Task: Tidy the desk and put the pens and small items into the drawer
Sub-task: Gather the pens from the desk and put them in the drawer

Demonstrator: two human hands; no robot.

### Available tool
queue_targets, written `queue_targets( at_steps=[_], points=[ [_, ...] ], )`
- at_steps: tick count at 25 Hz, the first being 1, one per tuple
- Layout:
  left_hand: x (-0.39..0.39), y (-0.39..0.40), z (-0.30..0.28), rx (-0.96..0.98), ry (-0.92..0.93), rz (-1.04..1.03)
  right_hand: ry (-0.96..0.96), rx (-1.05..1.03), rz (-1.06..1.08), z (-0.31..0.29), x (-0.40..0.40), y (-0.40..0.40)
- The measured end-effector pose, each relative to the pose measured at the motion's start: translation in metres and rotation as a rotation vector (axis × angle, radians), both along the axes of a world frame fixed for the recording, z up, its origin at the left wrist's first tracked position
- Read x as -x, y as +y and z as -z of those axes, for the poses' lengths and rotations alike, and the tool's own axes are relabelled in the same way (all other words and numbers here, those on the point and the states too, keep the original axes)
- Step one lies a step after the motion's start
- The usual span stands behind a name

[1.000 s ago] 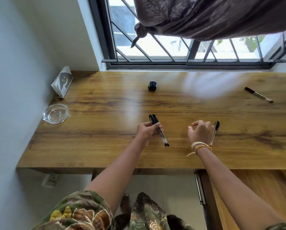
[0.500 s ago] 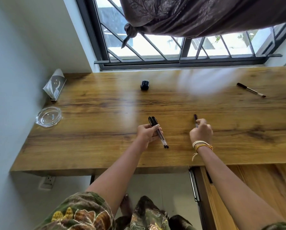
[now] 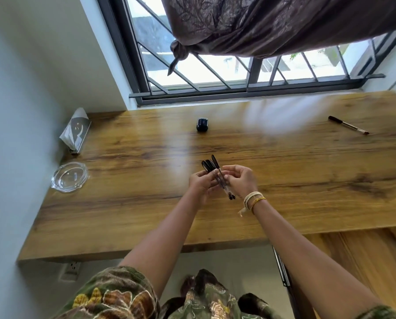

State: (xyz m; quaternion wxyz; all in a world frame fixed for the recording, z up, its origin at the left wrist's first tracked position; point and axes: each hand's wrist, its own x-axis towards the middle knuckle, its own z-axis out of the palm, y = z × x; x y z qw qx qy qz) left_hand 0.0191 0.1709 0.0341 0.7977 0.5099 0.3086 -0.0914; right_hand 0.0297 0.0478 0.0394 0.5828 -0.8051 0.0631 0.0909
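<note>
At the centre of the frame the left hand point(image 3: 200, 183) and right hand point(image 3: 239, 180) meet, both pinching a bundle of pens point(image 3: 217, 174) above the tabletop point(image 3: 284, 180); another pen point(image 3: 347, 124) lies upper right; a glass dish point(image 3: 69, 177) at left holds nothing I can see.

So the window point(image 3: 238, 72) is the anchor here: dark frame, slanted bars, daylight coming through. A brownish patterned curtain point(image 3: 284, 21) is bunched across its top with a knot point(image 3: 178, 50) hanging over the left pane. Below and left of the window, in the corner by the white wall point(image 3: 31, 77), stands a clear acrylic sign holder point(image 3: 76, 132), and a glass ashtray point(image 3: 69, 177) sits a bit nearer the camera. Way down under it there's a wall socket point(image 3: 71, 270)
</note>
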Motion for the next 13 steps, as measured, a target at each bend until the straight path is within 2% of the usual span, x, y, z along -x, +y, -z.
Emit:
queue_targets(
  at_steps=[5,13],
  points=[
    [-0.025,0.017,0.003,-0.028,-0.047,0.061,-0.083,0.093,0.058,0.002,-0.011,0.023],
    [-0.055,0.042,0.006,0.018,-0.057,0.14,0.031,-0.039,0.211,0.007,-0.033,0.039]
  ],
)
